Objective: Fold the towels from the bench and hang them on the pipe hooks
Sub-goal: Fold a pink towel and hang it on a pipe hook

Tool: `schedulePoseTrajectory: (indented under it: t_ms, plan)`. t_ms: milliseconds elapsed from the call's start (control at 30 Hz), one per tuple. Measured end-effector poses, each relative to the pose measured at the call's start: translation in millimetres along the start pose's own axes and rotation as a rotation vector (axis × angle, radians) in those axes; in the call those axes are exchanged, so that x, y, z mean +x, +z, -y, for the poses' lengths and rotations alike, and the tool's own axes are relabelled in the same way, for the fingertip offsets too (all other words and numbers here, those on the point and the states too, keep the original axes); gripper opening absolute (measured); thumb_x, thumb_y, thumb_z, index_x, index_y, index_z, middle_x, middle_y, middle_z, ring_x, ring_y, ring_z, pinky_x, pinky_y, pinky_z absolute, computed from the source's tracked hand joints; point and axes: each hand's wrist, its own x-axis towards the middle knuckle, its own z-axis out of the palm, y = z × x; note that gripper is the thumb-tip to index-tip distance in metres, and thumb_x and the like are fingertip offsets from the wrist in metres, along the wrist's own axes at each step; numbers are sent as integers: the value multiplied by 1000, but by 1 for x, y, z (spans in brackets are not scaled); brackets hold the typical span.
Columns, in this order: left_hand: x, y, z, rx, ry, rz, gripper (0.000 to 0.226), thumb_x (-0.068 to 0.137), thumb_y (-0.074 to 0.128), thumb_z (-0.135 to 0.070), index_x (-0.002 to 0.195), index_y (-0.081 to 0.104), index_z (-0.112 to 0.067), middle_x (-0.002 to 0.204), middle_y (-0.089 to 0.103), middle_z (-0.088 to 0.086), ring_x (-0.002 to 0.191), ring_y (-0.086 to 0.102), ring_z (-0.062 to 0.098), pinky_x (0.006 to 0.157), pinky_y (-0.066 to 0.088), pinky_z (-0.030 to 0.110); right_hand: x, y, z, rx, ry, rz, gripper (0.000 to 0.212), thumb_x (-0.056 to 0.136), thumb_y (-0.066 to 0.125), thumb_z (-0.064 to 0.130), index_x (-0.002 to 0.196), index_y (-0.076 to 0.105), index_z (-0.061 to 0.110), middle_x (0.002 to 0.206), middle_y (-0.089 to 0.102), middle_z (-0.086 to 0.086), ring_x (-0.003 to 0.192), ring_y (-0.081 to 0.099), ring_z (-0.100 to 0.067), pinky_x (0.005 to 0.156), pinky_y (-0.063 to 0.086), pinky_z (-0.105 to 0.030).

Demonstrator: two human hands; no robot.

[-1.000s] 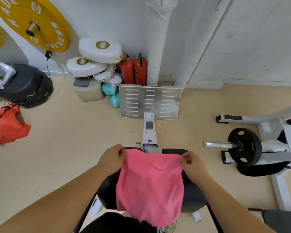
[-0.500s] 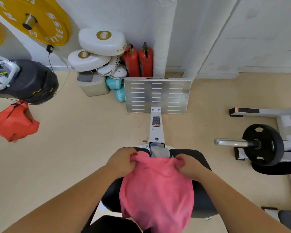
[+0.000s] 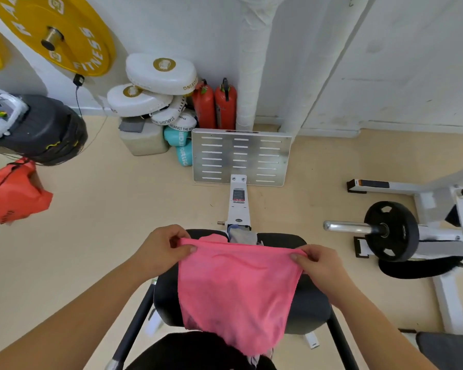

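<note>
At 10 o'clock in the view a yellow weight plate (image 3: 51, 36) hangs on the wall. A black padded bag (image 3: 46, 129) sits at 9 o'clock, and a red sack (image 3: 14, 193) dangles just under it. Toward 11 o'clock, white boxing pads (image 3: 161, 73) are stacked against the wall, with 2 red fire extinguishers (image 3: 214, 105) just beside them. At 12 o'clock a white wrapped pipe (image 3: 251, 62) runs up the wall, and a slotted metal plate (image 3: 241, 156) lies on the floor in front of it.

Lower down, the left hand (image 3: 161, 249) is at 7 o'clock of centre. Its thumb and fingers (image 3: 174, 234) pinch the top left corner of the pink towel (image 3: 235, 289). The towel is stretched taut between both hands and hangs over the black padded counter (image 3: 308, 303) toward 6 o'clock. A grey cloth (image 3: 242, 236) lies on the counter just past the towel's top edge. The right hand (image 3: 318, 265), at 5 o'clock, has its fingers (image 3: 313, 252) clenched on the top right corner. At 3 o'clock a black weight plate (image 3: 390, 231) sits on a steel bar.
</note>
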Motion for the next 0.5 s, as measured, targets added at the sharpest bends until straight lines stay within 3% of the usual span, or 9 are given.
schedulePoseTrajectory:
  t_ms: [233, 400, 500]
  plan:
    - [-88, -21, -25, -287, -22, -59, 21, 72, 92, -15, 77, 73, -9, 77, 72, 13, 67, 63, 12, 69, 53, 28, -67, -28, 7, 41, -121, 22, 21, 94, 69, 8, 97, 82, 24, 92, 81, 10, 97, 74, -10, 100, 57, -44]
    - [-157, -21, -44, -289, 72, -63, 8, 80, 85, -14, 85, 79, -11, 83, 76, 7, 72, 65, 9, 63, 53, 17, -112, -53, 17, 66, -234, 24, 29, 97, 64, 7, 97, 77, 33, 100, 79, 11, 103, 71, -11, 101, 55, -38]
    - [-188, -29, -55, -232, 149, -67, 6, 89, 77, -17, 93, 82, -18, 89, 78, 5, 76, 64, 6, 65, 52, 21, -137, -69, 24, 71, -296, 39, 29, 97, 64, 6, 100, 77, 33, 96, 80, 12, 98, 73, -12, 93, 57, -32]
